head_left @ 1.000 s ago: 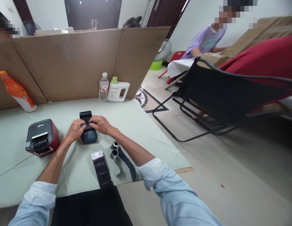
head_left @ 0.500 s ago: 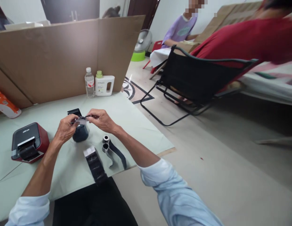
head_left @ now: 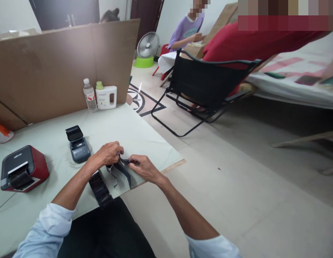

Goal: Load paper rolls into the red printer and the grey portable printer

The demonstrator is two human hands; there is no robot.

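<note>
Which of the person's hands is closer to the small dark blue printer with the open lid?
Left. The left hand is just to the right of the small printer and a little nearer the table edge. The right hand is farther right, beyond the left hand, pinching a dark strip.

Black ribbon strip (head_left: 123,171); dark blue-grey printer (head_left: 78,147); red-and-black printer (head_left: 23,168); pale green tablecloth (head_left: 123,132) showing; brown cardboard screen (head_left: 53,68).

1. Left arm: wearing a pale blue shirt sleeve, pushed up near the elbow, cuff bunching in soft folds; left hand (head_left: 109,154) showing bare, no rings visible.
2. Right arm: wearing the matching pale blue sleeve, likewise pushed up; right hand (head_left: 143,166) bare.
3. Lap: wearing dark, plain black garment.
</note>
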